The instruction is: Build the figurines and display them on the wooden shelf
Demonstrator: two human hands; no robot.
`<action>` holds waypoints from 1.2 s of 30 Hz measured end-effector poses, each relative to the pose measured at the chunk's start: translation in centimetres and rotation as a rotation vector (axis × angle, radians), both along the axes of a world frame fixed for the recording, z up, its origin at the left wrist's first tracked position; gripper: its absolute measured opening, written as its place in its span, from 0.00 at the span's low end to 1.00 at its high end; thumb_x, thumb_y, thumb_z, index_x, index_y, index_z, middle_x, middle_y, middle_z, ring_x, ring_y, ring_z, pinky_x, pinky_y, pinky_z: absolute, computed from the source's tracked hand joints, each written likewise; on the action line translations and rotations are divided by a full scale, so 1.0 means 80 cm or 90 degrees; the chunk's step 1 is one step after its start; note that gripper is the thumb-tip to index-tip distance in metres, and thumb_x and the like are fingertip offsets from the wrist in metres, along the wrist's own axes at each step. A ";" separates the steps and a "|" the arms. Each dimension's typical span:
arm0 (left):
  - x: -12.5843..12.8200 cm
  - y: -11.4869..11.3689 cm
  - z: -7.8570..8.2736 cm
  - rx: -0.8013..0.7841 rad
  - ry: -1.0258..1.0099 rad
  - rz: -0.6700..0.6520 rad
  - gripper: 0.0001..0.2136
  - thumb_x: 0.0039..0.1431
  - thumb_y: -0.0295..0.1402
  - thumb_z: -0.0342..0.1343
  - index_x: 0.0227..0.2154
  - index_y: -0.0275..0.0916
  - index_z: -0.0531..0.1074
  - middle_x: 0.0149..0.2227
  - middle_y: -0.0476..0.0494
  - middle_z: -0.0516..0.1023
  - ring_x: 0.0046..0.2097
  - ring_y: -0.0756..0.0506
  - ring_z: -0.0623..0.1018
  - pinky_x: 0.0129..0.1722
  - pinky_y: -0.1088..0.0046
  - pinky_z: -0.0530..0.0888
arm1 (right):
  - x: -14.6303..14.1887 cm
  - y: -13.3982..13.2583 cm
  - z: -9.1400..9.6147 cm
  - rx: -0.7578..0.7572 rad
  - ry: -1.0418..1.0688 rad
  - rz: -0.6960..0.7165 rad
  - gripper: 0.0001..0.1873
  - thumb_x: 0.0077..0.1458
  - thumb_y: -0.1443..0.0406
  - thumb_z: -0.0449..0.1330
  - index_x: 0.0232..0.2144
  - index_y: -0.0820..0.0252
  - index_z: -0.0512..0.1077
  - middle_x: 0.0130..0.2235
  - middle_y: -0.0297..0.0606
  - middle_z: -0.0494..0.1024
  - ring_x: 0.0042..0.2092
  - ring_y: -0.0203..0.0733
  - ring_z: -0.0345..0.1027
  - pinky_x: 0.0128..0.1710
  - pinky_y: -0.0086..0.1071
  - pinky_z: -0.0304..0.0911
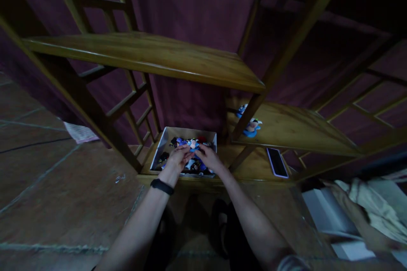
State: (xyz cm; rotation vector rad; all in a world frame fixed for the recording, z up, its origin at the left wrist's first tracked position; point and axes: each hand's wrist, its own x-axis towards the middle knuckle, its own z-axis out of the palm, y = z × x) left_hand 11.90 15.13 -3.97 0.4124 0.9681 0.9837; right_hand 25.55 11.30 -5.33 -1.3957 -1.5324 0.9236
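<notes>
Above an open box [159, 149] on the lowest shelf, both my hands meet around a small blue and white figurine [193, 144]. My left hand [178, 157], with a dark band at the wrist, has its fingers closed on the figurine's left side. On the right side, the fingers of my right hand [208, 157] pinch the same figurine. Several small figurines [193, 164], blue, purple, black and red, lie jumbled in the box beneath my hands. Two similar blue and white figurines [251, 128] stand on the shelf to the right, one partly behind a post.
A wooden shelf board [152, 57] juts out above the box, joined to upright posts. The right shelf [295, 129] sits higher than the box. A phone [277, 162] lies below it. White boxes [330, 211] and cloth are on the floor at right.
</notes>
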 end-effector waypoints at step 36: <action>-0.014 -0.045 0.000 0.044 0.012 -0.033 0.11 0.42 0.12 0.56 0.23 0.34 0.66 0.24 0.49 0.76 0.26 0.50 0.77 0.28 0.77 0.76 | 0.027 -0.028 0.043 -0.300 0.766 -0.223 0.12 0.51 0.76 0.49 0.35 0.63 0.68 0.28 0.37 0.76 0.29 0.36 0.69 0.30 0.32 0.69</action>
